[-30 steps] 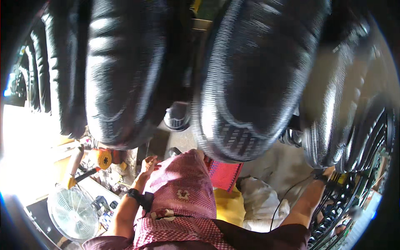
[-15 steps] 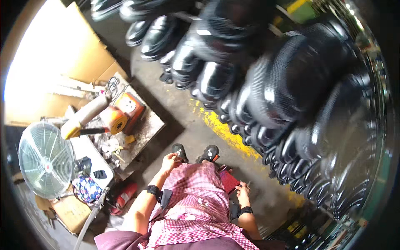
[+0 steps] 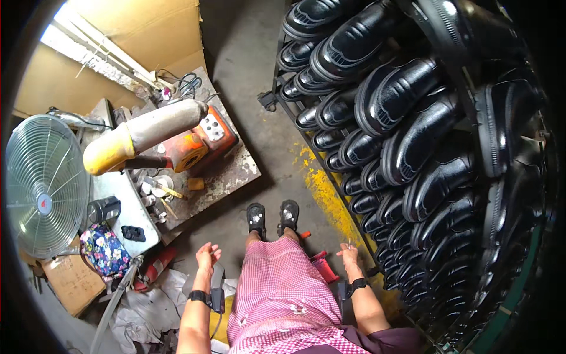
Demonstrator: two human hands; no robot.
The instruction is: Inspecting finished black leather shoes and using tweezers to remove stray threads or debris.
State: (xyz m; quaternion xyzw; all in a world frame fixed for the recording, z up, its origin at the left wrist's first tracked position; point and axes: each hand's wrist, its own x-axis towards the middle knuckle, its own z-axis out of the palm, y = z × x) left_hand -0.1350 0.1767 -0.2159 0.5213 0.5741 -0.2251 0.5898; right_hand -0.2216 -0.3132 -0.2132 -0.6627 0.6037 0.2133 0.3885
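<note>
My left hand (image 3: 208, 257) hovers left of my checked apron (image 3: 280, 265), palm partly up. Its fingers are loosely bent and apart, with nothing visible in them. To the right of the apron my right hand (image 3: 349, 256) is held low, fingers bent together. A thin, pale sliver sticks out at its fingertips, too small to name. Close to that hand, a red object (image 3: 325, 269) shows partly behind the apron. Rows of glossy black shoes (image 3: 377, 97) stand on a rack right of my right hand, which is apart from them.
On the left, a worn worktable (image 3: 236, 168) carries an orange machine (image 3: 187, 152) with a thick grey and yellow pipe. A large fan (image 3: 44, 200) and a flowered bag (image 3: 106, 251) stand nearer. A metal rack frame (image 3: 321, 156) runs along the yellow floor marking (image 3: 318, 183).
The view has turned, bringing the shoe rack into sharper sight. My left hand has moved away from the apron's front to its left side. The right hand stays at the right, now farther forward.
</note>
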